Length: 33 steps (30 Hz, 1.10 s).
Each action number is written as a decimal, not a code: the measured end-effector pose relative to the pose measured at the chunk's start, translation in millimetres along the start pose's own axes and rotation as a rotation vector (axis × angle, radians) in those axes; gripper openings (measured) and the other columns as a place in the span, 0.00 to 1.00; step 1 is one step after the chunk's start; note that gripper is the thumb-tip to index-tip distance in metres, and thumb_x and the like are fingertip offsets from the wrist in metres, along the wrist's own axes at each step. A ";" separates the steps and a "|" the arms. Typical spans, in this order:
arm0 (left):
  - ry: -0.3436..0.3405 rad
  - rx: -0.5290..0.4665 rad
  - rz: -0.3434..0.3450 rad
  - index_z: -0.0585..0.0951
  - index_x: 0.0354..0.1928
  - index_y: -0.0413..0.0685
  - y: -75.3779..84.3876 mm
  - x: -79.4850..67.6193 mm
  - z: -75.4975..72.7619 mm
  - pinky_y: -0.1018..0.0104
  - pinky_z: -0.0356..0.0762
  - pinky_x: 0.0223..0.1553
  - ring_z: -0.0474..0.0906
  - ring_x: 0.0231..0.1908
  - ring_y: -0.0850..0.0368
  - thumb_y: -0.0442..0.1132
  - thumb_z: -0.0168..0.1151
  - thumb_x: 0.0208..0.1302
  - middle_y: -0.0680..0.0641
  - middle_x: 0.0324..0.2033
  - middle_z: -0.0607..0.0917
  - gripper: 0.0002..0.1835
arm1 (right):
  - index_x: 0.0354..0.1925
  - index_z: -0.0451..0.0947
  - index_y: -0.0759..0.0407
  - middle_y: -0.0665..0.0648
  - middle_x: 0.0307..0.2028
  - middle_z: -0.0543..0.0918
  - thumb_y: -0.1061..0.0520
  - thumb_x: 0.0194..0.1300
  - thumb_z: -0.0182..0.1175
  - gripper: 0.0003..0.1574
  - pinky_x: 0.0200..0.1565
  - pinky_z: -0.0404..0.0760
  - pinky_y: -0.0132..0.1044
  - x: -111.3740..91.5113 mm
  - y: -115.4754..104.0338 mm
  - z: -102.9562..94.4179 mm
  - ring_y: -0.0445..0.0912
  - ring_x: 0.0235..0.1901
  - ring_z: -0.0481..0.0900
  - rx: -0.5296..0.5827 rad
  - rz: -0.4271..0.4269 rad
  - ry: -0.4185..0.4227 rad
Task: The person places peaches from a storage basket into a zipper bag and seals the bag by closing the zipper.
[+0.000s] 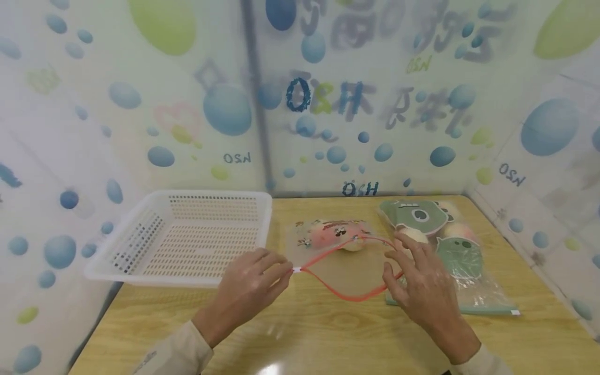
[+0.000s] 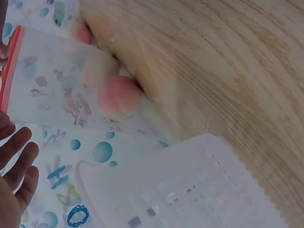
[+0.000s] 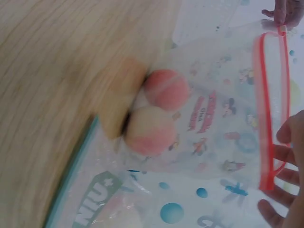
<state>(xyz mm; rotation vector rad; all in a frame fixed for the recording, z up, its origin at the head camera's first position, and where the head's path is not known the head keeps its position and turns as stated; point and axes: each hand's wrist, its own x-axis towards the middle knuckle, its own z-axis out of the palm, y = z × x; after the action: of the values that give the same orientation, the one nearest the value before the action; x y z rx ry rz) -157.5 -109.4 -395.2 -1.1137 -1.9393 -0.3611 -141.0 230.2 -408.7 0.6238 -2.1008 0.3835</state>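
Note:
A clear zip bag (image 1: 349,271) with a red zip edge and cartoon prints stands with its mouth spread wide. Two peaches lie in its bottom, a redder peach (image 3: 167,90) and a paler peach (image 3: 149,130). My left hand (image 1: 255,284) pinches the white slider (image 1: 297,270) at the left end of the zip. At the other end, my right hand (image 1: 424,286) holds the red rim (image 3: 266,156) between thumb and fingers. In the left wrist view, the left hand's (image 2: 16,171) lower fingers spread away from the bag.
A white slotted plastic basket (image 1: 267,208) stands at the left on the wooden table (image 1: 300,333). To the right lies another clear zip bag (image 1: 492,291) with a green zip edge, green printed figures and peaches inside. A patterned curtain (image 1: 328,120) hangs behind the table.

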 end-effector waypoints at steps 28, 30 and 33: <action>-0.077 -0.009 -0.057 0.89 0.38 0.49 15.8 -4.6 5.6 0.65 0.76 0.24 0.80 0.30 0.58 0.42 0.56 0.72 0.55 0.32 0.85 0.13 | 0.46 0.86 0.57 0.52 0.41 0.85 0.52 0.80 0.50 0.19 0.50 0.78 0.48 40.5 -92.3 49.4 0.50 0.44 0.81 0.127 -0.368 -0.147; -0.078 -0.009 -0.058 0.90 0.38 0.49 15.7 -4.4 5.6 0.65 0.77 0.26 0.80 0.31 0.58 0.42 0.56 0.73 0.55 0.33 0.85 0.13 | 0.45 0.86 0.57 0.52 0.42 0.85 0.51 0.81 0.48 0.21 0.50 0.78 0.48 40.4 -92.0 50.3 0.50 0.44 0.81 0.133 -0.354 -0.143; -0.082 -0.013 -0.061 0.89 0.37 0.49 16.4 -4.7 5.7 0.63 0.78 0.27 0.80 0.33 0.57 0.42 0.57 0.72 0.55 0.33 0.85 0.12 | 0.45 0.87 0.57 0.51 0.43 0.86 0.50 0.81 0.47 0.22 0.50 0.78 0.48 39.1 -91.0 51.3 0.50 0.45 0.82 0.150 -0.333 -0.149</action>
<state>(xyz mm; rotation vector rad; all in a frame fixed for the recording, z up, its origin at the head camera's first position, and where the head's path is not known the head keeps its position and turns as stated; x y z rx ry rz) -146.0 -99.5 -404.8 -1.0949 -2.0490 -0.3671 -143.1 118.9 -401.5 1.1012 -2.0702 0.3145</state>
